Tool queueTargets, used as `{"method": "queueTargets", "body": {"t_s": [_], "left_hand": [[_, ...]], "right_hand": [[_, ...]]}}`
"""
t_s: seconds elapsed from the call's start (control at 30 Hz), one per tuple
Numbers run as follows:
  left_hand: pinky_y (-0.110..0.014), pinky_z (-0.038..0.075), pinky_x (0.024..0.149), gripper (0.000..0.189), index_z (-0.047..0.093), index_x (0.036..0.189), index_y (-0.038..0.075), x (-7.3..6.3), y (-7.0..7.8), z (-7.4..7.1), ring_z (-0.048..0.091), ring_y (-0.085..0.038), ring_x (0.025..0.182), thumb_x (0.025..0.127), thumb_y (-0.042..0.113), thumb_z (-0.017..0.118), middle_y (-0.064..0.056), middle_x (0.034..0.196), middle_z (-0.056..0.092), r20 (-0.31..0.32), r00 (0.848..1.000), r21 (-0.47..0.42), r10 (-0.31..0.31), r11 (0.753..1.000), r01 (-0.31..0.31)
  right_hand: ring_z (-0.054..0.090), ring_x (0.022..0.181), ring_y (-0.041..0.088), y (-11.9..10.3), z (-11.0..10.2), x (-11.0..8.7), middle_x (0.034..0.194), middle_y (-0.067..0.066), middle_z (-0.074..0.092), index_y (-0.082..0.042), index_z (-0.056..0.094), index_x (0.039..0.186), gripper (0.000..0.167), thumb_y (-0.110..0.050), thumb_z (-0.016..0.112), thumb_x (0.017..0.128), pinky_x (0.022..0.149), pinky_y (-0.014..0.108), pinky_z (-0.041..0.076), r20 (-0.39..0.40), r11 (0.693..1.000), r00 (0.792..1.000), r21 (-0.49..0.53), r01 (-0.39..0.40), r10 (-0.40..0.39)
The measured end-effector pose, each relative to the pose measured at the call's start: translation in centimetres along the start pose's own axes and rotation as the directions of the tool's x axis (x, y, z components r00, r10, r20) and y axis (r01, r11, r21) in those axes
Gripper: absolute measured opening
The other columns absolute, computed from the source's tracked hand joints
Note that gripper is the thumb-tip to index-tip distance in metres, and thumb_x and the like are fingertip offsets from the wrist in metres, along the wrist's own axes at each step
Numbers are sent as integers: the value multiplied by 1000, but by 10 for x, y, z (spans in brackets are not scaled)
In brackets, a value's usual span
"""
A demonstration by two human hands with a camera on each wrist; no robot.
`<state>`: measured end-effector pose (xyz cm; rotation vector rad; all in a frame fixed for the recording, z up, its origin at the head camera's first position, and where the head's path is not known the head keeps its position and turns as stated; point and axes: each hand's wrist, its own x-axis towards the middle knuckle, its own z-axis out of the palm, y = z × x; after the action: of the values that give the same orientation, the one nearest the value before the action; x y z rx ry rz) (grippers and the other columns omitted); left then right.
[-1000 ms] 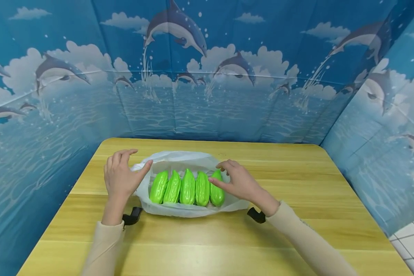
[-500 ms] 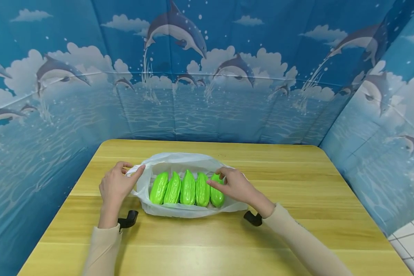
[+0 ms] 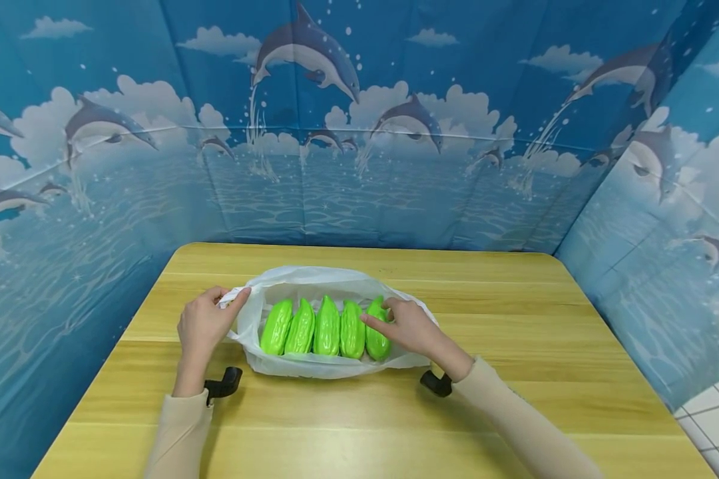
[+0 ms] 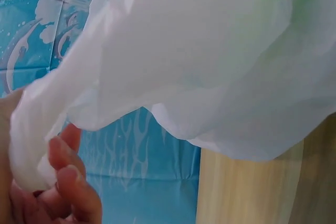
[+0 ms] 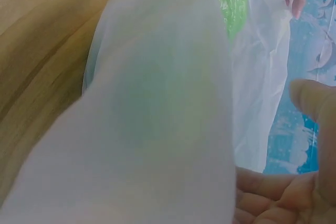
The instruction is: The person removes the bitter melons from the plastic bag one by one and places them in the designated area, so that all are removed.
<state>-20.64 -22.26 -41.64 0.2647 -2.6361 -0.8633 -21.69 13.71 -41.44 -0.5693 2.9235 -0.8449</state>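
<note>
A white plastic bag [image 3: 335,369] lies mouth up on the wooden table, with several shiny green ridged vegetables, like bitter melons [image 3: 326,326], side by side in it. My left hand [image 3: 204,322] holds the bag's left handle [image 4: 31,129]. The left wrist view shows curled fingers [image 4: 76,187] around it. Over the bag's right side is my right hand [image 3: 413,326], near the rightmost bitter melon [image 3: 377,339]. Its thumb [image 5: 310,95] stands apart from its bent fingers [image 5: 262,187], whose ends go behind the bag film, so any contact with the right handle is hidden.
The wooden table [image 3: 359,426] extends around the bag on all sides. Dolphin-printed curtains [image 3: 359,179] hang behind it and at both sides. A black wrist mount [image 3: 224,382] sits below the left hand, another black mount [image 3: 437,384] below the right.
My left hand has lowered and closed its thumb and fingers on the left handle. My right hand has shifted slightly down over the bag's right side. The vegetables have stayed in place.
</note>
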Motion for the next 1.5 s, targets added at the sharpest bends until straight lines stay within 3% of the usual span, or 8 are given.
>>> {"method": "queueTargets", "body": {"t_s": [0.13,0.2,0.37,0.7,1.23,1.5], "left_hand": [[-35,36,53,55,69,88,9,1,-4,3,52,-24,62,85,62,57,-8,75,63,-22,1000,-74,0,997,-2],[-35,35,52,53,70,88,8,2,-6,4,51,-23,61,86,60,58,-8,74,63,-32,999,-108,1,994,-4],[-33,31,49,50,69,82,6,3,-9,6,43,-21,53,87,55,59,-5,62,54,-38,999,-179,12,984,-18],[-33,29,50,51,68,81,4,4,-7,5,41,-20,54,87,54,60,-3,59,48,-14,1000,-223,9,975,-12],[-32,29,51,51,69,84,4,5,-6,5,41,-21,54,87,54,60,-1,57,45,-4,1000,-226,9,974,-10],[-32,28,49,50,66,78,6,6,-7,6,39,-20,51,87,55,60,1,54,41,-9,1000,-227,22,974,-24]], "right_hand": [[44,54,11,-1,1,-1,63,1,52,-1,61,101,59,-58,55,89,58,33,41,13,1000,1000,-7,-23,23],[31,47,11,0,2,-1,54,-1,39,-3,57,89,54,-57,55,89,52,31,34,33,999,999,-7,-34,34],[29,46,11,0,7,-1,56,-1,37,-8,51,79,49,-55,57,89,49,29,30,54,998,996,-12,-67,68],[46,54,15,4,18,4,68,3,49,2,58,103,55,-51,62,88,53,31,39,51,993,993,-62,-100,103],[55,77,22,7,28,8,96,17,59,13,53,116,73,-50,67,83,65,36,46,-6,984,987,-83,-158,158],[57,85,25,8,29,9,107,23,58,15,48,123,77,-48,67,84,68,37,48,-1,983,984,-32,-180,180]]}}
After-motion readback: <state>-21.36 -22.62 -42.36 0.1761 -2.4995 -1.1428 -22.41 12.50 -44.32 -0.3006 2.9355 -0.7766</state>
